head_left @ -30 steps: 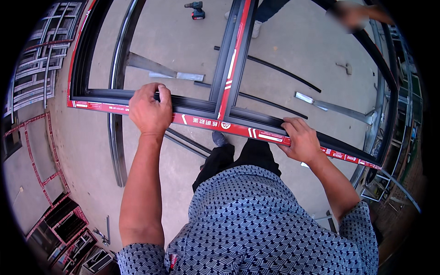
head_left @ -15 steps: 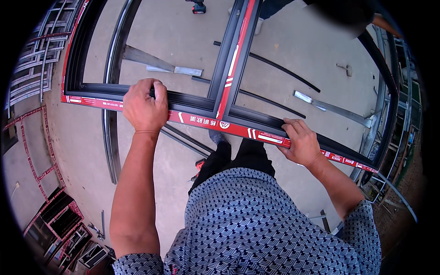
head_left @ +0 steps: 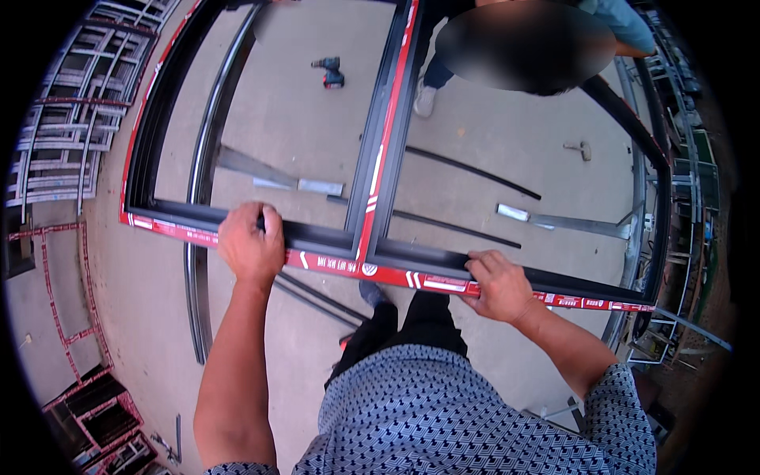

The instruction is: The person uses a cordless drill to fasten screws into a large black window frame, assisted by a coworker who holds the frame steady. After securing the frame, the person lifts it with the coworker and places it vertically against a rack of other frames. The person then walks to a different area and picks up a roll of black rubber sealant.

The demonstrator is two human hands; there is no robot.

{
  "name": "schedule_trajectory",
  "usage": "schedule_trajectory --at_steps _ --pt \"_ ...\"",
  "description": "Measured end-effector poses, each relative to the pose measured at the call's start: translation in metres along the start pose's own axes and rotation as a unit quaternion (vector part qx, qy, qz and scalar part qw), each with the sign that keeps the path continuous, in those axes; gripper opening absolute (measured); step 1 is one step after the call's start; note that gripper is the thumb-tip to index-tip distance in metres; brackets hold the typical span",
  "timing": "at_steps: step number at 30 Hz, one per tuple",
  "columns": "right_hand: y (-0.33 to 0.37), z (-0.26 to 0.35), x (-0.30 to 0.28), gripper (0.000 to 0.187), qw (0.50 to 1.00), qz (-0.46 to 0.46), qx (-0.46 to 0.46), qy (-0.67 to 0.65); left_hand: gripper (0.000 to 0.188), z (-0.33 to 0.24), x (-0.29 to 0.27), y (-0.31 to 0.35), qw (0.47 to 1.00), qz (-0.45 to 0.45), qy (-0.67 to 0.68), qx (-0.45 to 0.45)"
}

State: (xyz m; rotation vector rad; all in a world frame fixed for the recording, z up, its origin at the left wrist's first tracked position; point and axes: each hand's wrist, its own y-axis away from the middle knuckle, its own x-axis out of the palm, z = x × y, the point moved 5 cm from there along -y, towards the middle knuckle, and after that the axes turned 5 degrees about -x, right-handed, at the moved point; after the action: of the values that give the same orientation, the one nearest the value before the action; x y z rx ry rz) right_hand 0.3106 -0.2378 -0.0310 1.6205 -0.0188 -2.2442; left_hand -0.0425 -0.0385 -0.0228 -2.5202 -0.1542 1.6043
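Note:
A large black window frame (head_left: 375, 269), with red printed film along its edges and a bar down its middle, spans the view in front of me. My left hand (head_left: 252, 241) is closed round its near rail, left of the middle bar. Right of that bar, my right hand (head_left: 500, 286) grips the same rail, fingers over the top and thumb below it. Across the frame, a co-worker (head_left: 526, 43) bends over its far side; that person's hands are not clearly visible.
Below the frame, a long metal profile (head_left: 202, 170) runs on the left. On the floor lie a cordless drill (head_left: 329, 73), a hammer (head_left: 579, 149), thin black strips (head_left: 475, 172) and a metal bar (head_left: 582, 225). Stacked frames (head_left: 75, 111) stand at the left; metal racks (head_left: 701, 182) line the right.
The near rail and both my hands sit lower in the view, still gripping. More floor, the whole drill and more of the co-worker now show at the far side.

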Motion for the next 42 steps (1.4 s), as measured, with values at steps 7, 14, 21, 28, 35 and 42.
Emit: schedule_trajectory --at_steps 7,14,21,28,35,42 --pt "0.0022 0.0012 0.0014 0.051 1.000 0.019 0.001 0.017 0.020 -0.0010 -0.0026 0.0016 1.000 0.003 -0.028 -0.014" --pt "0.0050 0.0023 -0.0008 0.046 1.000 -0.004 -0.005 0.014 0.020 -0.0019 -0.0012 0.0012 1.000 0.012 -0.027 -0.009" --pt "0.0086 0.0005 -0.0010 0.044 0.999 -0.031 -0.013 0.001 0.019 -0.0052 -0.0026 0.0032 1.000 0.008 -0.028 -0.004" --pt "0.0078 0.0021 -0.0011 0.042 1.000 -0.005 0.001 0.001 0.018 0.0021 0.0004 0.0036 0.999 0.002 -0.034 -0.012" --pt "0.0084 0.0028 -0.0031 0.041 1.000 -0.024 -0.009 0.004 0.019 -0.0005 -0.0009 0.0039 0.999 -0.014 -0.037 -0.004" --pt "0.0100 0.0002 0.0006 0.043 0.999 -0.038 -0.015 0.016 0.019 -0.0020 -0.0010 0.0042 0.999 -0.016 -0.040 -0.002"
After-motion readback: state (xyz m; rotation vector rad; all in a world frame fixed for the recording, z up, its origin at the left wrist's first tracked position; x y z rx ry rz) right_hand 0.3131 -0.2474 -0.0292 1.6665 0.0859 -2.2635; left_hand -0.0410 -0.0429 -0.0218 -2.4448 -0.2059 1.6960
